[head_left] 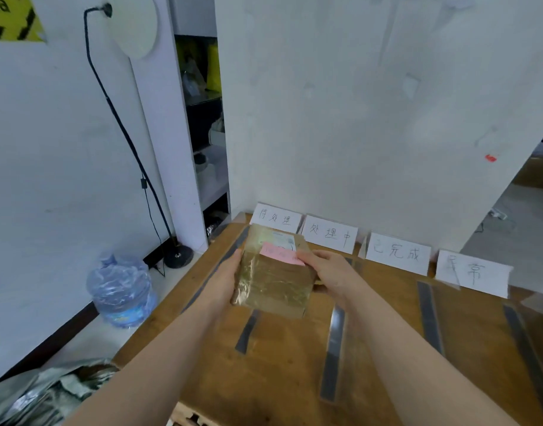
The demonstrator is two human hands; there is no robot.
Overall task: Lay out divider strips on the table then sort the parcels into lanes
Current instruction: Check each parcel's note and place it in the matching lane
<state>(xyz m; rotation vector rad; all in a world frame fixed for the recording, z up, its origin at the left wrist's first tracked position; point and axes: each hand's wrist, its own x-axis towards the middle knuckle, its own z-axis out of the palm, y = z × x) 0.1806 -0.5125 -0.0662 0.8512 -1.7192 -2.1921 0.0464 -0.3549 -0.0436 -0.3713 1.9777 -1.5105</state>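
In the head view, a brown tape-wrapped parcel is held up between both hands over the far left part of the table, not resting on it. The left hand grips the parcel's 9 o'clock edge with curled fingers. The right hand holds the 3 o'clock edge, its thumb and fingers pinching at a pink label stuck on the top face. The parcel's long axis runs roughly 12 to 6 o'clock, parallel to the grey divider strips already laid on the wood. Four handwritten sign cards stand along the far edge, one heading each lane. The parcel hangs just short of the leftmost card, which lies at 12 o'clock from the fingers, while the other lanes fan out toward 2 and 3 o'clock, on the right hand's side. Which lane it belongs in depends on the pink label, whose writing is too blurred to read.
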